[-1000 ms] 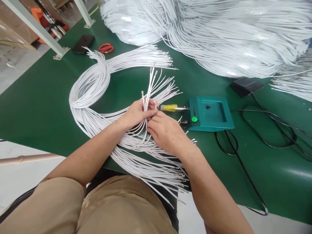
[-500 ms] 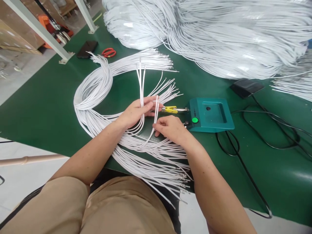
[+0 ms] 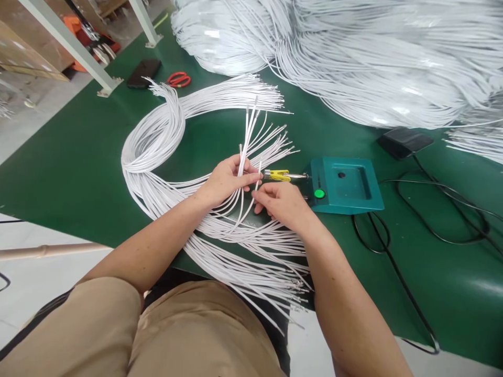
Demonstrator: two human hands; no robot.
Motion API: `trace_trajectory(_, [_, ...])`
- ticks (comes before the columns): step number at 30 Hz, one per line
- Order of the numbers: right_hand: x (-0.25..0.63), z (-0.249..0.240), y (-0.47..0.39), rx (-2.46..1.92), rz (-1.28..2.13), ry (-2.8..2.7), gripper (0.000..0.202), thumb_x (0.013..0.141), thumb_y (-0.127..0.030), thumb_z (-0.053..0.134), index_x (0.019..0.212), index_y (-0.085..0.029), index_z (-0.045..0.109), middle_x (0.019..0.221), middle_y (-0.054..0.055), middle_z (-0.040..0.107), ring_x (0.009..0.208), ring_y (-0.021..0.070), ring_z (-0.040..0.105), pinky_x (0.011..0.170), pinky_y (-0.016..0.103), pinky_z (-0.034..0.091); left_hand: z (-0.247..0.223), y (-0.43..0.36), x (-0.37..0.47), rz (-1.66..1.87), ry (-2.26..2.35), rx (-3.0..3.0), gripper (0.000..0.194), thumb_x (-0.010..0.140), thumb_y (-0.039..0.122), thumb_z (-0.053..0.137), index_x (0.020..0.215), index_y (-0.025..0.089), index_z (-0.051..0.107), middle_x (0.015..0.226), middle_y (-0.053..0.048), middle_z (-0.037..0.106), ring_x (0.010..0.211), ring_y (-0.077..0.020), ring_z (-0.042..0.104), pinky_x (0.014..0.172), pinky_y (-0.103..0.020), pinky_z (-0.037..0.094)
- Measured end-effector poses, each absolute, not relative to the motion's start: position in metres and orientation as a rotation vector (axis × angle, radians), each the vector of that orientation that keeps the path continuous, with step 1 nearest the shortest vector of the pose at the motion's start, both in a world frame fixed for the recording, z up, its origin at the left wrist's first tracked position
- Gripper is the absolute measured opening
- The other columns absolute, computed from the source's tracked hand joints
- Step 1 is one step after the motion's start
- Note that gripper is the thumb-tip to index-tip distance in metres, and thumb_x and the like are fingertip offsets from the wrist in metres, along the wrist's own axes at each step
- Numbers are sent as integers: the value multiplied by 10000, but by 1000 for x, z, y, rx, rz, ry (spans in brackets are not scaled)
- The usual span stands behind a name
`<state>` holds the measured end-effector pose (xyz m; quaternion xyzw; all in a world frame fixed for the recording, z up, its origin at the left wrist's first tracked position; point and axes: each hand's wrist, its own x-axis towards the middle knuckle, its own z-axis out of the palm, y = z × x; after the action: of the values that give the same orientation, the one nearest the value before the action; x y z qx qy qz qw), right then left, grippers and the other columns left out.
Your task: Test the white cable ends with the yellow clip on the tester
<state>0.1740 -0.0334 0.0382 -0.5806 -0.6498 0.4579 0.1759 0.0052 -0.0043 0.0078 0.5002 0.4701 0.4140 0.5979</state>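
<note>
Several white wires (image 3: pixel 245 128) stand up out of my left hand (image 3: pixel 230 180), which is closed around them with the thumb toward the right. My right hand (image 3: pixel 281 201) pinches one more white wire (image 3: pixel 253 199) between thumb and fingertips, close beside the left fingertips. Under both hands lies a large looped bundle of white wires (image 3: pixel 153 196), its cut ends fanned out to the right. Just past the fingers, a yellow clip (image 3: pixel 277 175) is attached by a metal lead to a teal tester box (image 3: pixel 348 186) with a lit green button (image 3: pixel 319 193).
Big heaps of white wire (image 3: pixel 353 57) cover the back of the green table (image 3: pixel 70 173). Red-handled scissors (image 3: pixel 178 79) and a dark flat case (image 3: pixel 144 73) lie at the far left, near metal posts (image 3: pixel 70 47). A black pedal (image 3: pixel 404 142) and black cables (image 3: pixel 401 283) are on the right.
The standing wires in my left hand have tilted and shifted right, now grouped nearer the single wire. My right hand has moved slightly up that wire. The whole view has shifted a little.
</note>
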Motion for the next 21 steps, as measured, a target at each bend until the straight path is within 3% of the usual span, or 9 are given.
trace_trajectory(3, [178,39,-31,-1616,1057,-1617,258,855,-386,581,725,-173,644,634,-9,657,507,90,504,582,254,414,6,-6,7,958,1062,1198,412,676,308,829,814,155,472,826,-7,658,701,-101,642,546,-177,464])
trace_trajectory(6, [178,37,-30,-1524,1036,-1470,276,772,-432,695,864,-176,653,685,-19,641,532,94,518,563,249,435,7,-10,9,927,1052,1271,398,693,300,816,803,164,458,755,20,637,598,-68,573,536,-183,440])
trace_trajectory(11, [176,37,-31,-1466,1113,-1325,215,760,-361,712,740,-159,641,604,-26,594,496,84,492,483,224,405,12,-15,10,882,1074,1396,342,727,295,787,815,160,486,770,18,634,601,-59,546,573,-187,437])
trace_trajectory(17, [178,32,-28,-1287,1298,-1168,161,794,-282,658,706,-148,668,550,-36,543,460,65,459,508,224,413,12,-14,11,883,1037,1394,295,747,261,764,827,148,504,775,19,624,542,-38,525,532,-178,443])
trace_trajectory(21, [177,30,-26,-1148,1486,-1012,175,757,-261,681,630,-151,630,530,-41,489,458,54,410,487,221,394,11,-13,13,925,961,1273,333,731,250,769,794,158,455,751,8,626,637,-86,618,522,-174,466])
